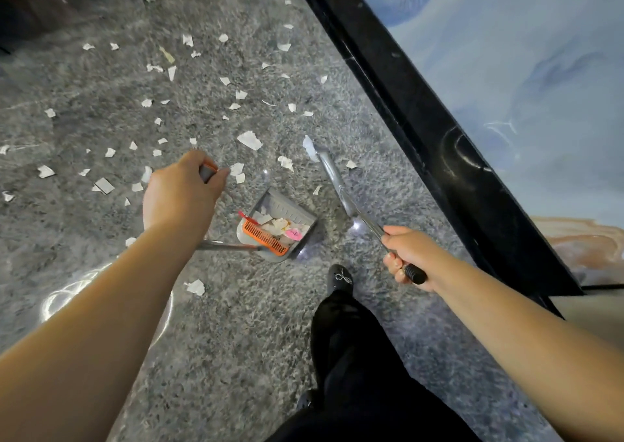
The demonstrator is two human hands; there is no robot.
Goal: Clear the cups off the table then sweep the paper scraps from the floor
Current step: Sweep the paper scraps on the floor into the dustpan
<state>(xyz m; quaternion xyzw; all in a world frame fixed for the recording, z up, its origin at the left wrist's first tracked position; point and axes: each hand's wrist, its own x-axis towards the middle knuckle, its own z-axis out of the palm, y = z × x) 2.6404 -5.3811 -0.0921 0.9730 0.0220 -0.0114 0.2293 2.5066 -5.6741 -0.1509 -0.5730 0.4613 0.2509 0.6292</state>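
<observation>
A grey dustpan with an orange comb edge stands on the speckled grey floor and holds several paper scraps. My left hand grips the top of the dustpan's upright handle. My right hand grips the black-ended handle of a grey broom, whose head points away from me, its tip beside a scrap just beyond the dustpan. Several white paper scraps lie scattered over the floor ahead and to the left. No cups are in view.
A black table edge with a blue marbled top runs diagonally along the right. My black-trousered leg and shoe stand just behind the dustpan. One scrap lies near my left forearm.
</observation>
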